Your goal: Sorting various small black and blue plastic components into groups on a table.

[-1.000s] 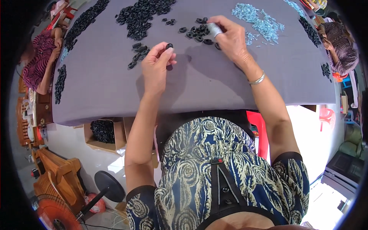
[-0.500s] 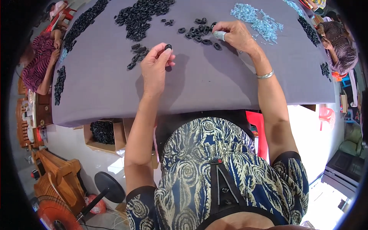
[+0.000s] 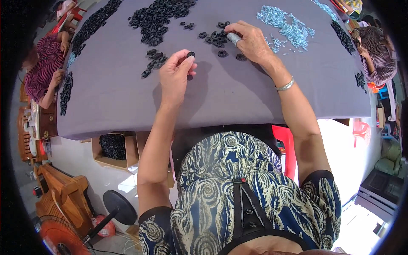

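Note:
My left hand (image 3: 175,74) is raised over the grey cloth, thumb and forefinger closed on a small round black plastic piece (image 3: 191,55). A second dark piece (image 3: 190,77) shows below its lower fingers; whether they hold it is unclear. My right hand (image 3: 251,41) reaches into a loose cluster of black plastic pieces (image 3: 217,41), its fingertips drawn together at the cluster's right side. What those fingertips grip is hidden. A silvery wrap (image 3: 233,38) covers one finger of that hand. Left of my left hand lies a smaller group of black pieces (image 3: 152,63).
A large black heap (image 3: 155,21) lies farther off, and clear bluish small parts (image 3: 287,27) spread at the far right. Other people sit at the left (image 3: 46,70) and right (image 3: 374,55) table edges. Below stand a carton of black pieces (image 3: 112,147) and a fan (image 3: 63,236).
My right hand has shifted left over the cluster, and some of its pieces lie differently. My left hand has moved slightly right, still pinching its black piece.

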`<move>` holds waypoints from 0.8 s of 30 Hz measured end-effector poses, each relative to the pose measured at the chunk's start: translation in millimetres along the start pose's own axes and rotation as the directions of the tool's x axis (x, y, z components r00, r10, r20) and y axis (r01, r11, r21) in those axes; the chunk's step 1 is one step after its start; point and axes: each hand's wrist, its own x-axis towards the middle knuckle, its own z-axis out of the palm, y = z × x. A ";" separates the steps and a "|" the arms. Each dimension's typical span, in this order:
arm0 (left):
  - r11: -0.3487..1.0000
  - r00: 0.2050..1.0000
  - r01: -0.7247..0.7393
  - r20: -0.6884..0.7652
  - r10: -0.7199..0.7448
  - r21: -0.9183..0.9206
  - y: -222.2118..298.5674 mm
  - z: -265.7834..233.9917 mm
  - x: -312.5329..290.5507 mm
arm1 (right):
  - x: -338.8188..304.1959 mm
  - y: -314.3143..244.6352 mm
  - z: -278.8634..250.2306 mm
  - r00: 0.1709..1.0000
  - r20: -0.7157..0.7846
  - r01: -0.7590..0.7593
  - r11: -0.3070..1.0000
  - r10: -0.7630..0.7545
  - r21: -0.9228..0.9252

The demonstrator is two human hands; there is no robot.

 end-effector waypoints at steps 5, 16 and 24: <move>1.000 1.000 -0.003 0.012 0.003 0.001 0.1 2.3 -1.6 | 5.4 10.4 11.3 0.971 -0.026 0.224 0.943 -0.238 -0.245; 0.999 1.000 -0.018 0.014 0.017 0.036 -1.8 1.6 -2.8 | 44.5 17.4 9.3 0.960 0.239 0.211 0.942 -0.148 -0.261; 1.000 1.000 -0.010 0.008 0.010 0.003 -0.5 3.4 -3.5 | 14.5 -12.4 8.0 0.975 0.211 0.098 0.989 -0.073 -0.111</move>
